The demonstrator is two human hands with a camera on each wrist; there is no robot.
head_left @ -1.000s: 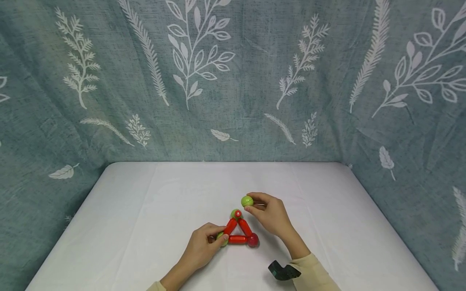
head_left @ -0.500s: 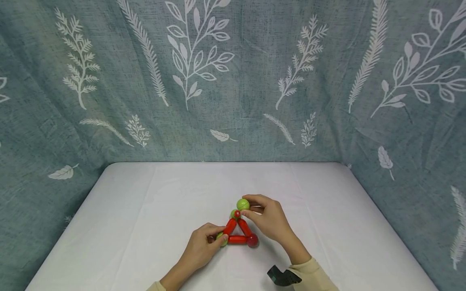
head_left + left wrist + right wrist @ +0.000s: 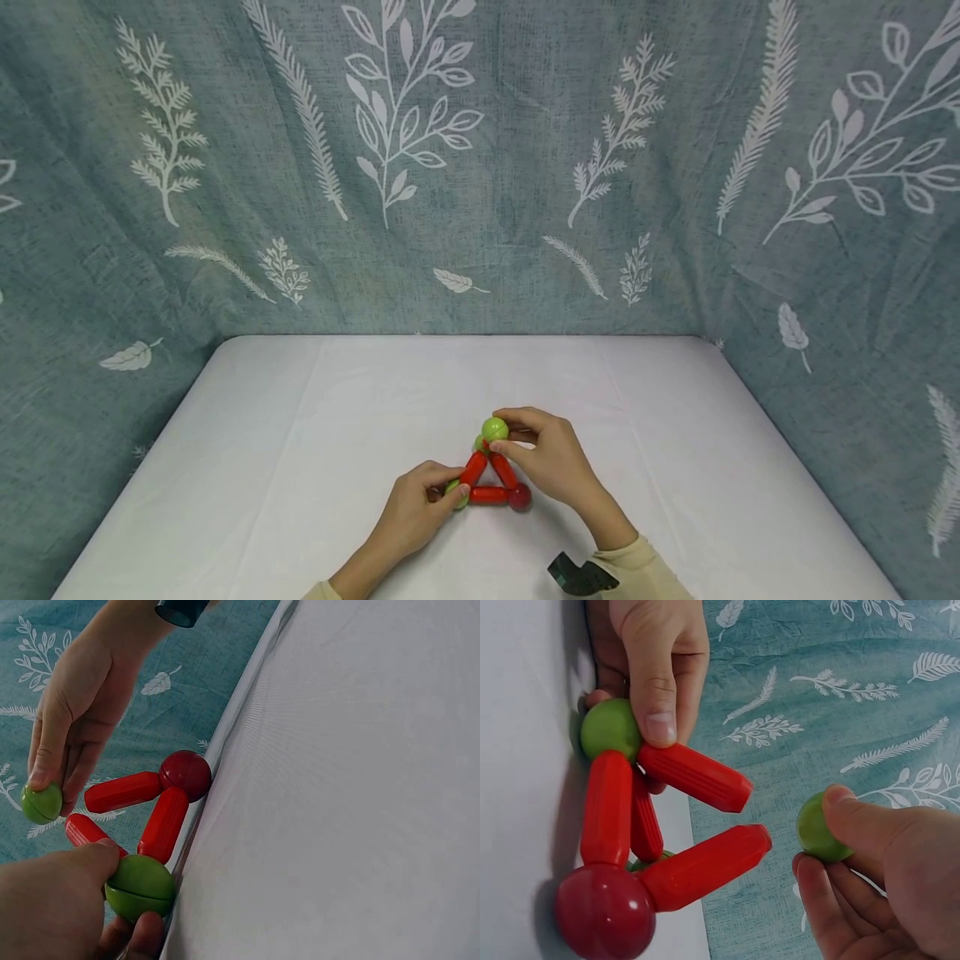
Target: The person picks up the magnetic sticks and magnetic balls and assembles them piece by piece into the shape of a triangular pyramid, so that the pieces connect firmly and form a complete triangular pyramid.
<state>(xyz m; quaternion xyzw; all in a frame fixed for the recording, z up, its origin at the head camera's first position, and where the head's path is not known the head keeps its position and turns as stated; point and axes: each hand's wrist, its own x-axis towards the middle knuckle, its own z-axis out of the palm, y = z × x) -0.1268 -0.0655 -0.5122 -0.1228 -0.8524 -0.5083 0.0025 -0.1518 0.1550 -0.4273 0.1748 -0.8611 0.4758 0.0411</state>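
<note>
My left hand [image 3: 420,504] pinches the green ball [image 3: 140,887] at the near left corner of a frame of red rods and balls on the table. A red ball [image 3: 520,497] sits at the near right corner, joined to it by a red rod [image 3: 606,806]. At the back is another green ball [image 3: 480,443], mostly hidden. Two rods slant upward, one from the left ball [image 3: 697,778] and one from the red ball [image 3: 705,868]. Between thumb and fingers, my right hand [image 3: 551,458] holds a loose green ball [image 3: 821,827] just above the rod tips, with a gap still visible.
A white cloth covers the table [image 3: 337,400]. Behind and beside it hangs a green-blue curtain [image 3: 525,250] with white leaf prints. A dark wrist camera [image 3: 581,575] sits by the right sleeve.
My right hand has brought its green ball left and nearer, down to the top of the frame. The left hand and the frame stay in place.
</note>
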